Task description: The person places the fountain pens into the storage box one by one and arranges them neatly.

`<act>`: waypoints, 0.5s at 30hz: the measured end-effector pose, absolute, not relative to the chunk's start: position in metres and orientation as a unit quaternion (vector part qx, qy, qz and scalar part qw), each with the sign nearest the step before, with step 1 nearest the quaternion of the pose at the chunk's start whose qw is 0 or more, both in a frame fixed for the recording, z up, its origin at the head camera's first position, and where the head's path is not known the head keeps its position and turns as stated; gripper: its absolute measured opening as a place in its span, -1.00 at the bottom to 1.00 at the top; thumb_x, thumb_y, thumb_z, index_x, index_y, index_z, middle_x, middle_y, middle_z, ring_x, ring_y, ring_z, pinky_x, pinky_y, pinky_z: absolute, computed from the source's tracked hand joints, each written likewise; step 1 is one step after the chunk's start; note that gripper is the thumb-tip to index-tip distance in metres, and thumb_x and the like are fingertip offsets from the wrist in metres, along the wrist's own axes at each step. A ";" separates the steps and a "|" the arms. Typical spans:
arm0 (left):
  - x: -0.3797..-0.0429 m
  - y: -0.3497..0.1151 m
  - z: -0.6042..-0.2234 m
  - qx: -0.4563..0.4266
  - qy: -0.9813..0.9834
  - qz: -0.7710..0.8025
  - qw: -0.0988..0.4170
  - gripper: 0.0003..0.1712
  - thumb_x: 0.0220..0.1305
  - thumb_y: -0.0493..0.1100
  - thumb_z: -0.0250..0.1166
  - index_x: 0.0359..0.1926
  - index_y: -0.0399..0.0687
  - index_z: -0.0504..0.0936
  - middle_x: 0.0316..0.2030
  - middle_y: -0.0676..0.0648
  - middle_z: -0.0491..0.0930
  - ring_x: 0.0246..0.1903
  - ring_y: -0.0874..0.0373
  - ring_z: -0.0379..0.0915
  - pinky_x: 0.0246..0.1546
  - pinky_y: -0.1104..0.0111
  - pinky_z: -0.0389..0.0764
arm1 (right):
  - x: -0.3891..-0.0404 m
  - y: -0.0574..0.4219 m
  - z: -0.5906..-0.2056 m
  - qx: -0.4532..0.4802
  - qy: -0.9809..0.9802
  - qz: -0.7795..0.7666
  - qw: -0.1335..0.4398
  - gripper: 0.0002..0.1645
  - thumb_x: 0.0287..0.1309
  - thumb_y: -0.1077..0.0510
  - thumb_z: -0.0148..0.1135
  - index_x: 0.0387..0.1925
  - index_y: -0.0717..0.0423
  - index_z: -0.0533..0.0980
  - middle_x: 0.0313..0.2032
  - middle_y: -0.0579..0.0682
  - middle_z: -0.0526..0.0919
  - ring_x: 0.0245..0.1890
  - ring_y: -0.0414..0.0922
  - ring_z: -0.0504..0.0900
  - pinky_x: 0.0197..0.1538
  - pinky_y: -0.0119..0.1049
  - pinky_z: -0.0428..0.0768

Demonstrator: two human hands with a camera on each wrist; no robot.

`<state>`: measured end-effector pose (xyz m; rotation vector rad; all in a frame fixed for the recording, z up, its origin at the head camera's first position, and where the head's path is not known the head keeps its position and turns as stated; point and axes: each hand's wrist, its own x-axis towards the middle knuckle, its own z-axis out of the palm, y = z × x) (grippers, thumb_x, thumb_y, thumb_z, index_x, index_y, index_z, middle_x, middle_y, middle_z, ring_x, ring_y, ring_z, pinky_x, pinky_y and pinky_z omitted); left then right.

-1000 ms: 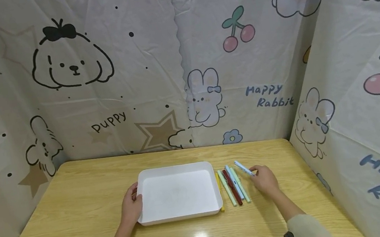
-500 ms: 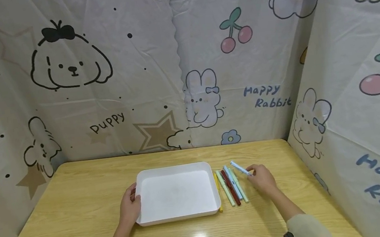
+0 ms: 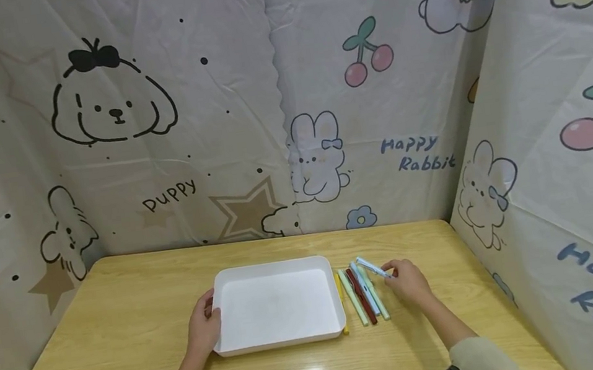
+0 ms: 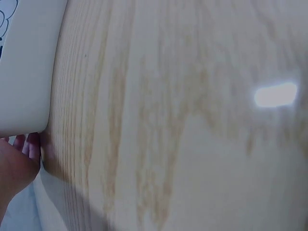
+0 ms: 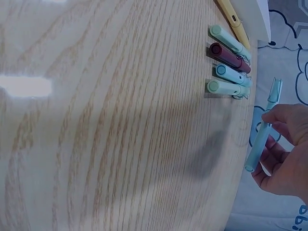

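My left hand [image 3: 203, 328] holds the left side of a shallow white rectangular tray [image 3: 278, 303], thumb at the rim. In the left wrist view, its fingertips reach under the tray's corner. To the tray's right, my right hand [image 3: 409, 282] pinches a light blue pen [image 5: 258, 147] with a clip, held above the table. In the head view the pen's far end overlaps the top of a row of capped pens: a light green pen [image 3: 352, 297], a dark red pen [image 3: 360, 295], a light blue pen [image 5: 233, 74] and another light green pen [image 5: 224, 87].
A yellow pen [image 5: 233, 18] lies right along the tray's right wall, partly hidden by it in the head view. The wood-grain table [image 3: 125, 332] ends at a printed curtain [image 3: 232, 124] behind and at both sides.
My right hand has moved slightly left with the light blue pen, bringing it closer to the row. The left hand and tray hold still; the head view has shifted a little.
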<state>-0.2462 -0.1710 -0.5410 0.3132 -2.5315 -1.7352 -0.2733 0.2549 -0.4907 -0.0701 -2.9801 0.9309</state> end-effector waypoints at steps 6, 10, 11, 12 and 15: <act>-0.247 -0.171 -0.543 0.100 -0.820 -0.563 0.025 -0.45 0.35 -0.34 -0.15 0.36 -0.23 0.11 0.26 -0.35 0.23 0.22 -0.21 0.21 0.21 -0.02 0.34 | -0.271 0.252 -0.489 -0.008 -0.951 0.309 0.012 -0.66 0.04 0.24 0.16 -0.09 0.22 0.57 -0.39 0.07 0.44 -0.49 -0.12 0.36 -0.49 -0.35 0.31; -0.247 -0.172 -0.544 0.101 -0.820 -0.562 0.025 -0.45 0.35 -0.34 -0.15 0.36 -0.23 0.11 0.26 -0.35 0.23 0.22 -0.21 0.21 0.21 -0.01 0.34 | -0.270 0.250 -0.489 0.001 -0.952 0.307 0.011 -0.67 0.04 0.24 0.16 -0.10 0.20 0.58 -0.38 0.07 0.44 -0.48 -0.12 0.35 -0.49 -0.35 0.31; -0.247 -0.172 -0.544 0.101 -0.821 -0.562 0.025 -0.45 0.36 -0.34 -0.15 0.37 -0.23 0.11 0.26 -0.35 0.23 0.22 -0.21 0.21 0.21 -0.02 0.34 | -0.270 0.250 -0.489 0.002 -0.951 0.308 0.011 -0.67 0.04 0.24 0.16 -0.10 0.20 0.58 -0.38 0.07 0.44 -0.48 -0.12 0.35 -0.50 -0.34 0.31; -0.247 -0.172 -0.545 0.101 -0.821 -0.561 0.025 -0.45 0.36 -0.34 -0.15 0.37 -0.22 0.11 0.26 -0.35 0.23 0.22 -0.21 0.21 0.21 -0.02 0.34 | -0.271 0.250 -0.490 0.003 -0.952 0.307 0.009 -0.68 0.05 0.23 0.16 -0.10 0.19 0.58 -0.37 0.07 0.44 -0.49 -0.12 0.34 -0.50 -0.35 0.31; -0.248 -0.172 -0.546 0.102 -0.823 -0.559 0.025 -0.45 0.36 -0.33 -0.15 0.37 -0.22 0.10 0.26 -0.35 0.22 0.22 -0.21 0.21 0.21 -0.02 0.35 | -0.272 0.249 -0.490 0.007 -0.952 0.306 0.011 -0.69 0.05 0.23 0.17 -0.11 0.18 0.58 -0.37 0.07 0.44 -0.50 -0.12 0.34 -0.50 -0.35 0.30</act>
